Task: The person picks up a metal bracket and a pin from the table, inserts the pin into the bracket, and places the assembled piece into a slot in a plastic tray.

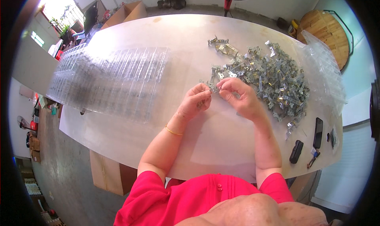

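- At centre, the bare left hand (194, 100) is apparently pinching a small silver metal bracket (213, 88), likely steadying it; whether the bare right hand (242, 98) is gripping too, I cannot tell.
- Toward three o'clock, silver-and-brass metal brackets (277, 77) are lying heaped, seemingly for reach.
- At nine, clear plastic trays (118, 69) are resting apart.

hands (194, 100) (242, 99) nearly meet at a small metal bracket (213, 88).

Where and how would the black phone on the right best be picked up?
Probably by both long sides near the middle, with the right hand coming down from above: the black phone lies flat, long and narrow, and a small item lies close to its near end.
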A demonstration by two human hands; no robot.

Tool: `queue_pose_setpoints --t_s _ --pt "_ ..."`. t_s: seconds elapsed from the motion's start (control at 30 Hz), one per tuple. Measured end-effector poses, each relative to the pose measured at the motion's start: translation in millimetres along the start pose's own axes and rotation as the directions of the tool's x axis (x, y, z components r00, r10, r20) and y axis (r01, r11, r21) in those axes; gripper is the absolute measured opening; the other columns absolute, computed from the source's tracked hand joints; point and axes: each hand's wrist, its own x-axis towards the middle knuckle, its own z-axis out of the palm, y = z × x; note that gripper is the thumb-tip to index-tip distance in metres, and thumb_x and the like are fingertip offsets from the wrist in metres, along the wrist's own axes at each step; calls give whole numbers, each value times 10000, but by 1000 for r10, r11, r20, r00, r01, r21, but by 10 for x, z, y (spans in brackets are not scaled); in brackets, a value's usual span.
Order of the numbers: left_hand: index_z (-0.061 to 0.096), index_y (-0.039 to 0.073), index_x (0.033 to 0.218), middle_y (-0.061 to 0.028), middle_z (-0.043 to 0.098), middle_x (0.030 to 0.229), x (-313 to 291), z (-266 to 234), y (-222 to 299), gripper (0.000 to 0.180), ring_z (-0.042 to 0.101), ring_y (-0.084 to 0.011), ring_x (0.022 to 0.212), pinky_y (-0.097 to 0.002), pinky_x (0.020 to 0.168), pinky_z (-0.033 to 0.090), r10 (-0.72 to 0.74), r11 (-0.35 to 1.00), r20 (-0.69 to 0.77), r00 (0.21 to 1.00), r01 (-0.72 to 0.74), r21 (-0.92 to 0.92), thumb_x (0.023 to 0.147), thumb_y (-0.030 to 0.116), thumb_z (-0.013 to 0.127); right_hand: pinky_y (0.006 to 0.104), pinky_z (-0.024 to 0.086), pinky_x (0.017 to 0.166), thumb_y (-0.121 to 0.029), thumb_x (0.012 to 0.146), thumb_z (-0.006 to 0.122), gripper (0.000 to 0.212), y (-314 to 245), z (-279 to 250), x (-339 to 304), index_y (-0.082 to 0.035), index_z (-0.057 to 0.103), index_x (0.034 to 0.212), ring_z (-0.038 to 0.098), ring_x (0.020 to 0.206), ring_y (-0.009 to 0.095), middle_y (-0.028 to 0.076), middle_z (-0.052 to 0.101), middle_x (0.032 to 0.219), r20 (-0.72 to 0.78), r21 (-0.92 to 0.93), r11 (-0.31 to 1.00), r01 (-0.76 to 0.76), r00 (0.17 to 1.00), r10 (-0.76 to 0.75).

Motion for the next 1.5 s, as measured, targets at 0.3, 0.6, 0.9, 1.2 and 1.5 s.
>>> queue_pose_setpoints --t_s 0.3,0.6,0.9,1.2,1.5 --pt "612 63 1020 -100 630 680 29 -58 0 275 513 -175 494 -296 489 386 -13 1000 224 974 15 -8 1034 313 499 301 529 721 -53 925 695 81 -16 89 -29 -24 630 963 650 821 162 58 671 912 87 -287 952 107 993 -85" --pt "461 62 1443 -163 593 1354 76 36 -24 430 630 -302 1155 -416 934 526 159 982 158 975 -139 -129 1049 231 493 260 578 762 -121 1006 625 112 206 32 67 -12 637 984 635 800 97 25 651 906 -283 347 914 -212 905 317" --pt "516 59 1380 -129 577 1388 98 -18 -49 375 582 -266 1266 -440 1024 507 239 963 32 970 -233 -135 1081 274 446 251 547 758 -147 1007 624 134 305 141 15 -14 629 991 621 822 95 31 644 885 -153 355 867 -350 893 424" --pt "605 41 1070 -119 685 894 53 -46 -65 298 690 -238 788 -355 759 566 168 985 -15 986 -168 -46 1086 294 448 260 430 549 -181 977 669 146 116 243 -41 -39 650 954 510 599 61 0 620 682 -205 -43 951 -306 934 292" --pt "593 39 1002 -69 621 741 32 21 -55 295 594 -168 596 -287 573 493 103 989 -36 994 -99 112 1075 305 486 296 425 512 -218 961 683 162 10 279 -56 -57 674 971 502 530 102 58 617 632 -180 -278 922 -269 958 225"
